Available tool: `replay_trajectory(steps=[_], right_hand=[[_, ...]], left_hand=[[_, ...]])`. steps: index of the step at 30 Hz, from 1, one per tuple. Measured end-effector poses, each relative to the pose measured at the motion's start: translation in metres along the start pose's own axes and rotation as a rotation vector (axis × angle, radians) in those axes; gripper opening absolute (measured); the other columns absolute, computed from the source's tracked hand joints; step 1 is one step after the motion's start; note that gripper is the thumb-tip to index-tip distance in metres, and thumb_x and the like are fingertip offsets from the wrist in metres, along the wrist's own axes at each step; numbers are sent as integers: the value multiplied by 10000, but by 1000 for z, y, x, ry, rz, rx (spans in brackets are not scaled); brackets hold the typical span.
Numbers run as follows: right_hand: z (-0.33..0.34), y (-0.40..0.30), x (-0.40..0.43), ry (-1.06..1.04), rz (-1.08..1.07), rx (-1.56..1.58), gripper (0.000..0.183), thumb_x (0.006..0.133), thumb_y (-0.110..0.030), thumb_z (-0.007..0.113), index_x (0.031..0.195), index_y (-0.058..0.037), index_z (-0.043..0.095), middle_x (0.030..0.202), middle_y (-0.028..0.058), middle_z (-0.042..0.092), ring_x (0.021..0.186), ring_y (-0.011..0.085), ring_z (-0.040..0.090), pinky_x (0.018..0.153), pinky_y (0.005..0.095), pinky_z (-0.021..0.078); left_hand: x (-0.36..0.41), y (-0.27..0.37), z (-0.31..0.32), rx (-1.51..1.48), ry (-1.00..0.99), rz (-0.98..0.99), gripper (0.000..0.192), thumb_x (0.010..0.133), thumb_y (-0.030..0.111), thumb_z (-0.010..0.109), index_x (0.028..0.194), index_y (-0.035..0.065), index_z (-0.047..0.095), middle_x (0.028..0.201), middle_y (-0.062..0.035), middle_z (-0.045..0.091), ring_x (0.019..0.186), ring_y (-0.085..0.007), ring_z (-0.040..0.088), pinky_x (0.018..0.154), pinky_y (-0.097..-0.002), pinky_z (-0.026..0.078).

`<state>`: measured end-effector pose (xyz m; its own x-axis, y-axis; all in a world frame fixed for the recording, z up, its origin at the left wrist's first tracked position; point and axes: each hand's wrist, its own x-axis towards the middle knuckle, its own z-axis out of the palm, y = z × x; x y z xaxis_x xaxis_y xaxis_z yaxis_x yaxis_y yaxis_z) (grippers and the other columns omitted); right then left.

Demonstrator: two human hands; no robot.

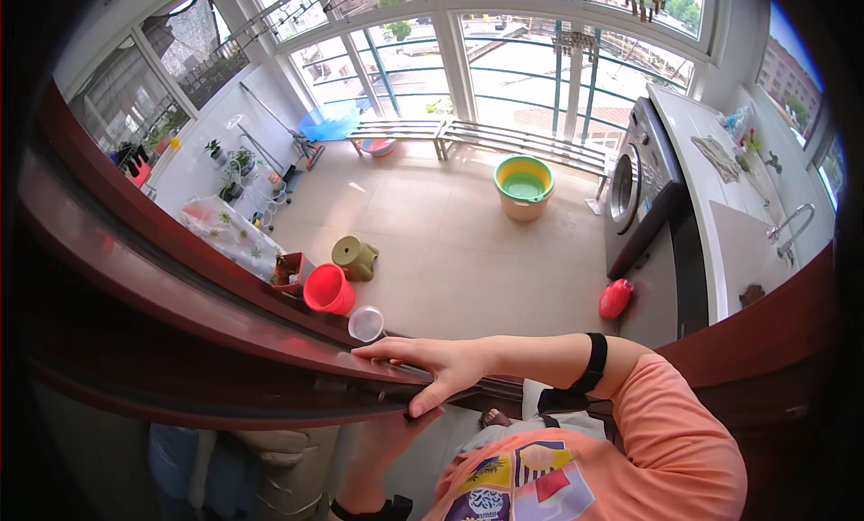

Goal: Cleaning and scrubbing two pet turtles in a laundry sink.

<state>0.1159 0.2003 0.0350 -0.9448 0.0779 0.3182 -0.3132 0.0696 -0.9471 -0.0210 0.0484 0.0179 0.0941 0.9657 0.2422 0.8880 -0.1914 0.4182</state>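
Observation:
My right hand [442,369] reaches across from the right and grips the edge of a dark red-brown wooden door [270,366], fingers on its upper side and thumb on the narrow edge. Below it, my left hand [398,440] is at the same door edge from the other side; its fingers are partly hidden and blurred, so its hold is unclear. Both arms wear black straps. Just beyond the door edge, a clear plastic tub [366,324] stands on the floor beside a red bucket [329,289].
An olive stool [356,258] and planter [291,272] stand at the left. Further off are a green-and-yellow bucket [524,187] and slatted benches [526,146] under windows. A washing machine [641,177], a counter with a sink [749,244] and a red plastic jug [615,299] line the right.

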Motion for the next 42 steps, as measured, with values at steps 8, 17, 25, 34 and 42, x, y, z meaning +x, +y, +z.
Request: replay_trajectory(steps=[8,17,25,34,42], right_hand=[[-41,33,104,-207,-327,-247,952,669,-454,814,1289,77,326,1133,175,422,1062,300,465,954,386,397],[-51,46,159,-437,-365,-163,994,588,-227,827,1297,127,228,1182,283,350,1093,420,432,964,434,413],[-53,78,149,-489,-299,-55,915,609,-182,845,1296,35,282,1174,145,374,1119,291,415,997,420,351],[-76,90,25,-1003,-1026,417,424,882,-48,506,1279,5,367,1334,224,340,1243,373,382,1063,500,320],[-99,6,-192,-1955,-1040,807,179,791,18,574,959,-34,604,1063,158,572,985,345,543,951,491,409]], left_hand=[[14,-45,-3,-200,300,-346,1023,793,568,688,1484,31,157,1510,-182,221,1413,-338,214,1148,-478,215],[40,-12,-6,-1132,1037,-769,640,906,326,630,1422,85,339,1441,-98,377,1315,-238,403,1099,-405,338],[73,89,96,304,960,-1539,715,811,309,704,1403,54,392,1439,-221,381,1284,-405,417,1043,-463,384],[190,260,258,375,1367,-1993,487,821,275,665,1226,21,573,1165,-168,622,1059,-347,586,941,-412,458],[364,375,388,403,1674,-2616,421,877,316,618,1206,55,593,1082,-151,645,1015,-333,600,931,-423,452]])
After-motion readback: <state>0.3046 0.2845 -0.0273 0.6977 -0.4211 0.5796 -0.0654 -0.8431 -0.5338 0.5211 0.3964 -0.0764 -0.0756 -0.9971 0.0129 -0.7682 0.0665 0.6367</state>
